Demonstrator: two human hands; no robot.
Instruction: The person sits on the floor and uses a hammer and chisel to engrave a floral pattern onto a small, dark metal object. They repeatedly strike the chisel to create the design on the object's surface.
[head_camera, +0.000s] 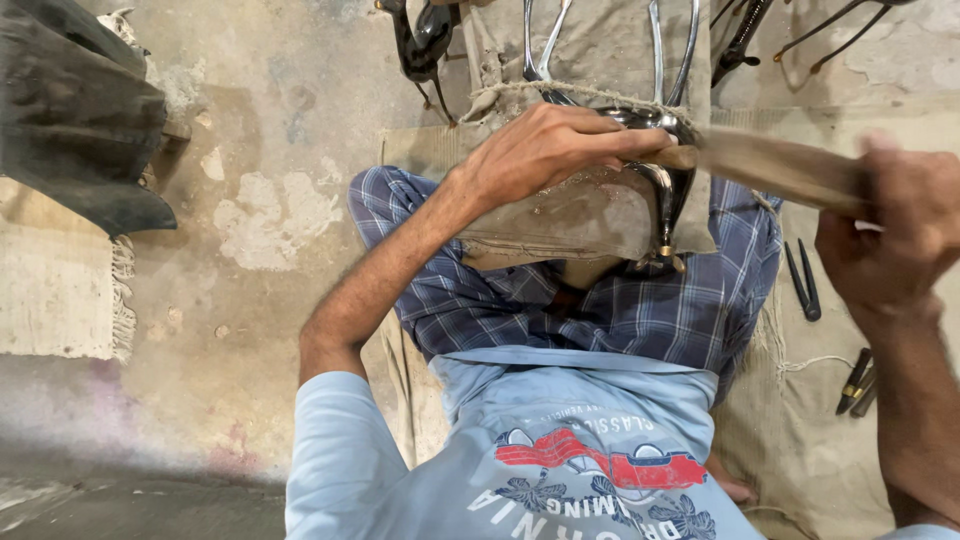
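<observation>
I see my left hand (545, 150) clamped over a shiny curved metal piece (672, 185) lying on a padded cloth block (580, 215) at the far centre, above my crossed legs, while my right hand (895, 235) is closed around a blurred wooden handle (780, 168) whose tip meets the metal. My guess: the left fingertips (640, 140) sit just beside that contact point, so a glancing stroke could catch them. The left arm reaches forward, wrist bent down; the right forearm rises at the right edge, near the pliers (803, 280) on the floor cloth.

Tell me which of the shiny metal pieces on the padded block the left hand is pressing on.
The curved chrome piece at the block's right edge, under the left hand; the wooden tool touches it. The other chrome loops stand farther away, untouched.
</observation>
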